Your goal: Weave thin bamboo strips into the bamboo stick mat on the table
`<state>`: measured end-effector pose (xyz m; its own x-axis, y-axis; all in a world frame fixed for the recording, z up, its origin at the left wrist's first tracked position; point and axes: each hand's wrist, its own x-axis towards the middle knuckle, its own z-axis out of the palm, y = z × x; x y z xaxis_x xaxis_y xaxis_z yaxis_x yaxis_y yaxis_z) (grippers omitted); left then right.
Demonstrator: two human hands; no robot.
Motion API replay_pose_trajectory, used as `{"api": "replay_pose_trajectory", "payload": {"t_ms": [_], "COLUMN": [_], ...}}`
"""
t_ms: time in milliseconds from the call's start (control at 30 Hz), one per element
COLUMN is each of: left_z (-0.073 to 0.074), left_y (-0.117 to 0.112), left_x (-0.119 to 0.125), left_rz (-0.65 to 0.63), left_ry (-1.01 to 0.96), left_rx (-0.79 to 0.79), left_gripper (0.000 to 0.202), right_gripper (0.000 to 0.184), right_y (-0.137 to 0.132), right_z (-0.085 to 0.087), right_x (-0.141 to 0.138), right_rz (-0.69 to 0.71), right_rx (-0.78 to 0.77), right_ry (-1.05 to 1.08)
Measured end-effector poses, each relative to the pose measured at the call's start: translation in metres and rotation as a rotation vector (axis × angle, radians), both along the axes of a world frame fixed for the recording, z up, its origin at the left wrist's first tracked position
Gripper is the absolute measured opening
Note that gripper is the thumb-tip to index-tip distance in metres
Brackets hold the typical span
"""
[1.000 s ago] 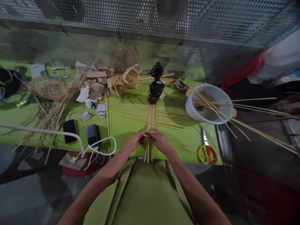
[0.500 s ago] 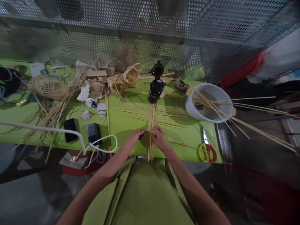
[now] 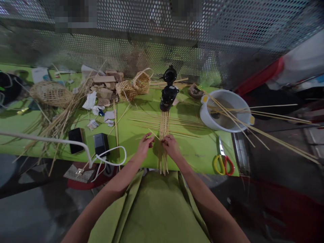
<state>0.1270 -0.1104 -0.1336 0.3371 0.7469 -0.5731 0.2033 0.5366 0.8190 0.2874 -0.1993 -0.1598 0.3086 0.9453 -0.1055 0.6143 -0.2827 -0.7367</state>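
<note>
Pale bamboo strips [image 3: 165,123] run lengthwise down the middle of the green table, crossed by several thin strips [image 3: 186,125] lying sideways. My right hand [image 3: 171,145] is closed at the right side of the lengthwise strips, pinching a loose bamboo strip [image 3: 153,133] whose end slants up to the left. To the left of the weave, my left hand [image 3: 145,144] has its fingers apart and appears to hold nothing, close to that slanting end. A black lidded container [image 3: 168,98] stands on the far ends of the lengthwise strips.
Right of the weave are scissors [image 3: 222,158] with yellow and red handles and a white tub [image 3: 215,125] with long strips across it. Small woven baskets [image 3: 141,82], wood blocks [image 3: 103,80], a phone [image 3: 76,140], a power bank [image 3: 100,143] and bundled strips [image 3: 63,114] lie left.
My left hand has let go and moved slightly left and up from the weave. The loose strip's left end now slants upward, and its long right part no longer shows clearly on the table.
</note>
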Motion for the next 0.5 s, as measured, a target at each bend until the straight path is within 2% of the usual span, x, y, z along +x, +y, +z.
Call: {"api": "replay_pose_trajectory", "payload": {"t_ms": [33,100,167,233,333,500], "left_z": [0.001,0.001,0.001,0.001,0.004,0.009], "left_y": [-0.007,-0.02,-0.028,-0.031,-0.031,-0.032], "left_x": [-0.001,-0.002,-0.003,-0.004,-0.006,-0.007], "left_rz": [-0.067,-0.305,-0.565,-0.738,-0.859,-1.026], "left_ry": [0.041,0.178,0.365,0.515,0.617,0.602], "left_rx": [0.031,0.16,0.363,0.556,0.723,0.833], "left_gripper": [0.037,0.032,0.034,0.04,0.04,0.033], "right_gripper": [0.01,0.007,0.006,0.008,0.01,0.009], "right_y": [0.001,0.001,0.0,-0.001,-0.002,-0.002], "right_z": [-0.002,-0.004,-0.005,-0.006,-0.007,-0.007], "right_x": [0.0,0.001,0.001,0.002,0.003,0.005], "right_rz": [-0.014,-0.03,-0.039,-0.046,-0.044,-0.031], "right_rx": [0.021,0.053,0.08,0.103,0.115,0.093], "right_ry": [0.019,0.047,0.067,0.08,0.088,0.086]}}
